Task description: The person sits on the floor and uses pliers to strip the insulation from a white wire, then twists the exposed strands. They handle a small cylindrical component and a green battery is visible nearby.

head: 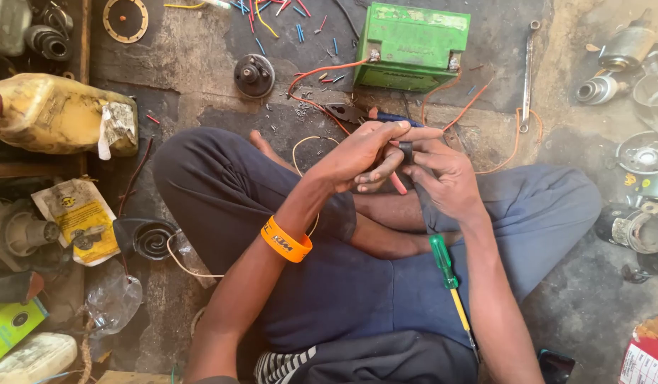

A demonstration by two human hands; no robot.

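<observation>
Tape roll [406, 150], small black ring, is being pinched at frame centre between fingers of right hand [443, 178], w/ left hand [361, 160] closing over it from the left. Both hands are being kept together, clamped on the roll and a thin reddish wire [398, 183] running under the fingers.

Roll is judged light, stiff at the core, tacky on the free end; best being gripped by the outer rim w/ thumb and forefinger. Wire is judged soft, springy, prone to slipping, so it's best being held close to the joint.

Green battery [412, 47] is sitting at upper centre, orange leads [322, 71] being trailed from its terminals. Green-handled screwdriver [446, 274] is lying on the lap, lower centre. Pliers [350, 114] are lying on the floor just above the hands.
</observation>
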